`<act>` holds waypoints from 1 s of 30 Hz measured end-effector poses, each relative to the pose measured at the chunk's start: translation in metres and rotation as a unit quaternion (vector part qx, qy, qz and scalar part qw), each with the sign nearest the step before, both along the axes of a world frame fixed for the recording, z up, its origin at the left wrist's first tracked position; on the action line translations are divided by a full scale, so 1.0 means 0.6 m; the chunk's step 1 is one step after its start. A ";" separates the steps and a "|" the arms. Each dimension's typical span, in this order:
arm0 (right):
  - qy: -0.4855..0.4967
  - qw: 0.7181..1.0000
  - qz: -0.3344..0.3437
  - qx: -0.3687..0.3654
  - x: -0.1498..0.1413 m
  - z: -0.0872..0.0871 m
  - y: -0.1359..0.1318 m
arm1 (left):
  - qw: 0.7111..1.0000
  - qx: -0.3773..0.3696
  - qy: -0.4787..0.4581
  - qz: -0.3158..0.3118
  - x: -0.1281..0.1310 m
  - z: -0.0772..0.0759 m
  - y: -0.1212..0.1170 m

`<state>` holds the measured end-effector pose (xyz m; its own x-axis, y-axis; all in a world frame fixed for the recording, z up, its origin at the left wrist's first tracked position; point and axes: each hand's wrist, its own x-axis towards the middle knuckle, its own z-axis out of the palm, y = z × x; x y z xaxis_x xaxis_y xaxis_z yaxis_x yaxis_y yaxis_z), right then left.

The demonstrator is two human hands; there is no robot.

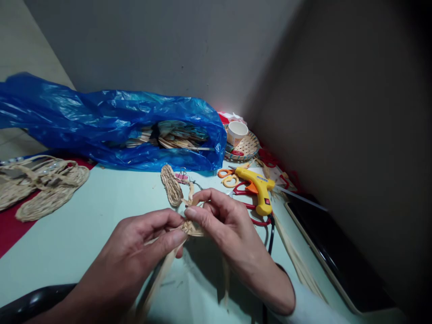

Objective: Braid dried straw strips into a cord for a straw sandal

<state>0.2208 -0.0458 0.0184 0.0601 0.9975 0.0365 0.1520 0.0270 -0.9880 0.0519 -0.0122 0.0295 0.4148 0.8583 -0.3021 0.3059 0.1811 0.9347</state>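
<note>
At the middle of the table my left hand [141, 245] pinches a small piece of straw braid [191, 228] between thumb and fingers. Long pale strands [165, 265] trail down from it past my left palm. My right hand [232, 229] is closed at the braid's upper right side, thumb and forefinger pinching one of its strands. A short strand end [191, 192] sticks up above the fingertips. Just behind lies a small woven straw sole [171, 185]. My fingers hide part of the braid.
Behind, a blue plastic bag [101, 121] holds dried strips [182, 135]. A yellow glue gun [261, 186] lies over red-handled scissors [241, 189], near orange scissors [225, 173]. Woven sandals [54, 191] are left; a basket [249, 146] with a white cup [237, 131], and a black tray-like object [337, 252], right.
</note>
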 end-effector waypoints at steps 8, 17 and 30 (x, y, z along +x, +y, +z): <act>-0.014 0.998 0.061 -0.004 -0.002 0.008 -0.008 | 0.998 -0.007 -0.058 0.004 -0.015 -0.004 0.020; 0.016 0.988 0.146 -0.043 0.012 0.007 -0.002 | 0.996 0.023 -0.082 -0.028 -0.008 -0.020 0.020; 0.154 0.984 0.059 -0.061 0.014 0.002 0.004 | 0.998 0.065 -0.001 0.008 -0.014 -0.015 0.011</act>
